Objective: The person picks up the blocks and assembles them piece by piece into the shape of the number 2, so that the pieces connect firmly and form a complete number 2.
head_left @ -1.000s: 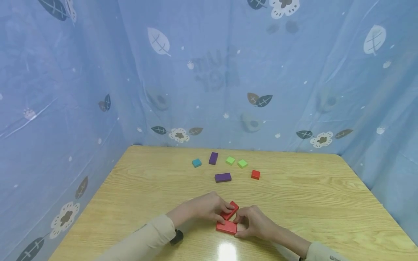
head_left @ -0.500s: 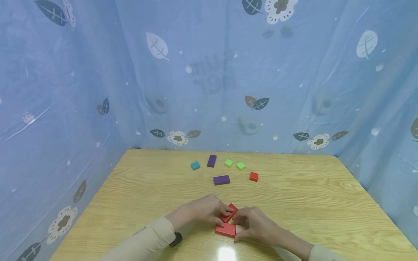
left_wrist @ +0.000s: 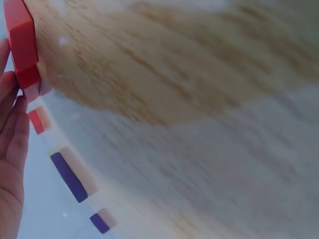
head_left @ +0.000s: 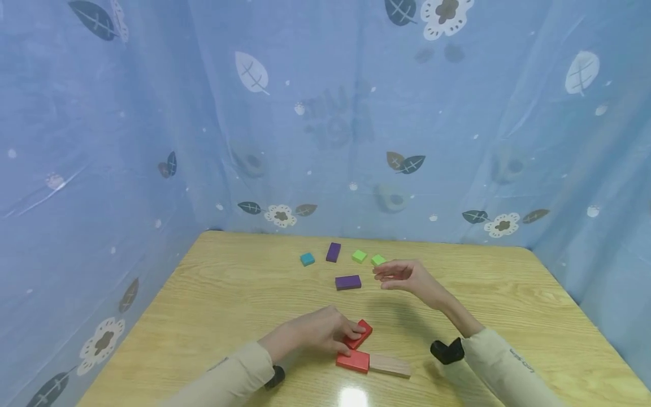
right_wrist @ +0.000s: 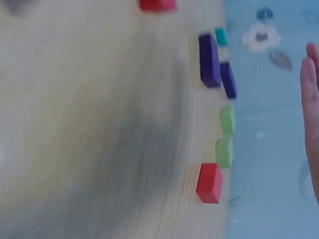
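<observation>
My left hand (head_left: 320, 330) bends over two red blocks at the near middle of the table. Its fingers lie on the slanted red block (head_left: 363, 332), and the thumb touches the nearer red block (head_left: 353, 362). Against that block's right end lies a plain wooden block (head_left: 390, 366). My right hand (head_left: 412, 280) is raised farther back, thumb and fingers apart, holding nothing. In the head view it overlaps a small red block (right_wrist: 210, 183), mostly hidden there but plain in the right wrist view. The left wrist view shows red blocks (left_wrist: 24, 42) beside the left fingers.
Behind the hands lie a near purple block (head_left: 348, 282), a far purple block (head_left: 333, 252), a blue block (head_left: 307, 259) and two light green blocks (head_left: 359, 256). A blue patterned curtain (head_left: 285, 141) hangs along the back and sides of the wooden table (head_left: 244, 294).
My right hand has left the wooden block at the near red block's end and moved up and away, over the small red block. The left hand stays on the red blocks.
</observation>
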### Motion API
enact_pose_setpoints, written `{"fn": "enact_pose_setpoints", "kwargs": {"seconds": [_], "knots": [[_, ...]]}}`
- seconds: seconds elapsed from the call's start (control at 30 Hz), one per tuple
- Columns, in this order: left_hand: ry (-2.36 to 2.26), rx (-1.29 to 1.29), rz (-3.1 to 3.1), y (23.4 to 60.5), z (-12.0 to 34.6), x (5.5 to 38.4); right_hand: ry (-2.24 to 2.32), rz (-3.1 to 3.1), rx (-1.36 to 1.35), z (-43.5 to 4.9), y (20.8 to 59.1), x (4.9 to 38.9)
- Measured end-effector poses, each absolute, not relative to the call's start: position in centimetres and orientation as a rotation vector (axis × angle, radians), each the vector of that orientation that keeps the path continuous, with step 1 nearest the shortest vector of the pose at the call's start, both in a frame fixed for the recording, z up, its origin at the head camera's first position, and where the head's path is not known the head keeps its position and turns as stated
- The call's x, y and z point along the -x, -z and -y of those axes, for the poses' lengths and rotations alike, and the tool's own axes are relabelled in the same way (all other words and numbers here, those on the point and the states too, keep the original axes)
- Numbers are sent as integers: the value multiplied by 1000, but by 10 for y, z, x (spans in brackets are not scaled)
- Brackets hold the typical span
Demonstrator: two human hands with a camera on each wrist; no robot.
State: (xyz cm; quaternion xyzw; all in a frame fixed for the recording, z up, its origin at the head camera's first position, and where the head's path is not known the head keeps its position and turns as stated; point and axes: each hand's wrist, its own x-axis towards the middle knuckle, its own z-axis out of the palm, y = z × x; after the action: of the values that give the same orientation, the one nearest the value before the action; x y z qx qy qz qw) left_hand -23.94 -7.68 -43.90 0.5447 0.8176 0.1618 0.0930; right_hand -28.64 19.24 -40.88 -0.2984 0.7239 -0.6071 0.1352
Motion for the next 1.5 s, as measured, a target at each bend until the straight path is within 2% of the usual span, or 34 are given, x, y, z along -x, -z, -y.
{"fn": "enact_pose_setpoints", "kwargs": {"seconds": [0.2,0.4,0.63,0.93,1.5], "knots": [[-499,-1614,-2417,440,78,241,1773,-2107,818,-179,428,333],[-491,-1605,-2425,441,79,240,1771,-2051,834,-165,446,354],[-474,-1593,-2438,441,79,239,1657,-2053,818,-156,455,361],[-479,-1564,-2440,441,79,239,1494,-2074,939,-150,463,364],[-483,-1552,-2433,437,79,239,1188,-2410,1027,-139,448,365]]}}
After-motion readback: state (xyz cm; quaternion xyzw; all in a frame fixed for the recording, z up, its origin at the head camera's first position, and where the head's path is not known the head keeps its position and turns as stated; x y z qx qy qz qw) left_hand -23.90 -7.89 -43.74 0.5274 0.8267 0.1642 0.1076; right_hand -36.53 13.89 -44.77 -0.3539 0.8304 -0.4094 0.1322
